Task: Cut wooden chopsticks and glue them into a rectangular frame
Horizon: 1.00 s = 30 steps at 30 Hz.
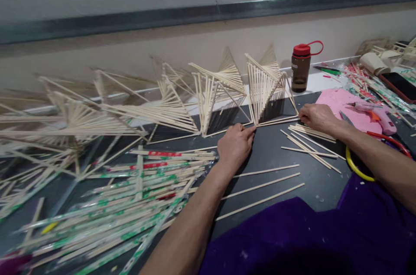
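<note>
A long lattice structure of wooden chopsticks (256, 88), built in fanned triangular sections, stands along the wall. My left hand (235, 142) is closed, its fingertips pressed at a lower corner of the structure, on the end of a base chopstick (276, 121). At that chopstick's other end, my right hand (316, 116) pinches with curled fingers; its fingertips are partly hidden. Loose chopsticks (310, 147) lie just below my right hand. Three more separate chopsticks (260, 201) lie nearer to me, right of my left forearm.
Many wrapped chopsticks (130, 218) are heaped at the left. At the right are a pink glue gun (380, 119) on a pink sheet (334, 103), yellow-and-red handles (355, 166) and a phone (398, 84). A red-lidded bottle (300, 71) stands by the wall. Purple cloth (292, 236) covers the front.
</note>
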Motion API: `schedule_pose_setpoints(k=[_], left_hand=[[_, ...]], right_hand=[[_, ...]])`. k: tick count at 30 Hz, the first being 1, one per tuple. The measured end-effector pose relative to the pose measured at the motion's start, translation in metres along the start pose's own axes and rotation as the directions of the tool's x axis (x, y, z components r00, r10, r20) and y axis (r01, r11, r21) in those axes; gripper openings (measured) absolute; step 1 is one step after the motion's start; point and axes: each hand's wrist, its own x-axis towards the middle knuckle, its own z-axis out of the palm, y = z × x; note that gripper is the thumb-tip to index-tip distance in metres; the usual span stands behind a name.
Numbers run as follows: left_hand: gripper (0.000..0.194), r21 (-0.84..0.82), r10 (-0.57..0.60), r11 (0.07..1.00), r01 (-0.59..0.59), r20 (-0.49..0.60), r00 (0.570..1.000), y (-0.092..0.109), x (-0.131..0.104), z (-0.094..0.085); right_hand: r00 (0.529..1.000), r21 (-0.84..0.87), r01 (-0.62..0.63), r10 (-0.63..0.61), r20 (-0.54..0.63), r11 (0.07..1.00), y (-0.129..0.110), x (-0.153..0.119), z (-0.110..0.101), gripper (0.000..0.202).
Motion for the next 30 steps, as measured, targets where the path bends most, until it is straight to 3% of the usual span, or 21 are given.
schedule_pose_setpoints(k=[19, 30], left_hand=[[0.037, -0.008, -0.037, 0.999, 0.037, 0.031, 0.999, -0.0017, 0.0029, 0.0033], [0.036, -0.025, -0.006, 1.000, 0.005, -0.019, 1.000, 0.0022, 0.0003, 0.0064]], right_hand=[[0.999, -0.061, -0.031, 0.032, 0.020, 0.998, -0.0029, 0.0002, -0.0011, 0.024], [1.000, -0.043, -0.002, 0.002, 0.002, 0.999, -0.0001, 0.0012, 0.0019, 0.029]])
